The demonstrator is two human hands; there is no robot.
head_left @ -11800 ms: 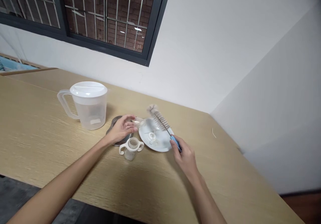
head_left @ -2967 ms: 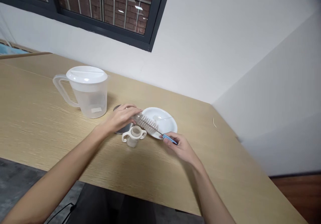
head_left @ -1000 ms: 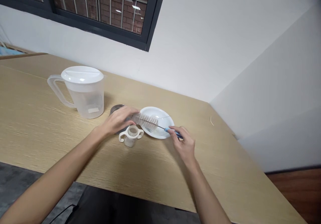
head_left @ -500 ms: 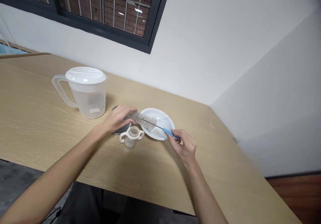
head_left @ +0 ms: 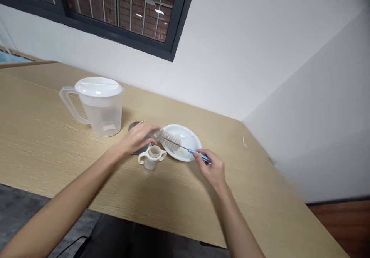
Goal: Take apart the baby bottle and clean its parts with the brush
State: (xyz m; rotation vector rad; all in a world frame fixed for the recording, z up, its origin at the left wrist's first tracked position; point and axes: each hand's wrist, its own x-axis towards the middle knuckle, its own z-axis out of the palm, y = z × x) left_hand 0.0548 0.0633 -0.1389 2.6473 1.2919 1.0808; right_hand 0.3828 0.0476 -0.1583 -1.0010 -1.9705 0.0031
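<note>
My right hand [head_left: 212, 167] grips the blue handle of a bottle brush [head_left: 172, 139], whose white bristles point left over the white dish. My left hand [head_left: 141, 136] is curled with thumb and fingers around a small see-through piece [head_left: 156, 135] at the bristle end; its exact shape is partly hidden by the fingers. Just below the left hand stands a small baby bottle [head_left: 150, 163] with two cream handles, its mouth uncovered. Under the left hand lies a dark, metal-rimmed flat item [head_left: 135, 125], mostly covered.
A white oval dish [head_left: 189, 156] sits beneath the brush, with something pale in it. Farther left stands a lidded translucent pitcher [head_left: 101, 113]. A thin white strip [head_left: 244, 142] lies on the wooden table [head_left: 173, 196] at right. Wall and window border the back.
My right hand and the brush handle have shifted very slightly right and down. The left hand stays by the bristle end, nearly unmoved. The bottle, dish and pitcher keep their places.
</note>
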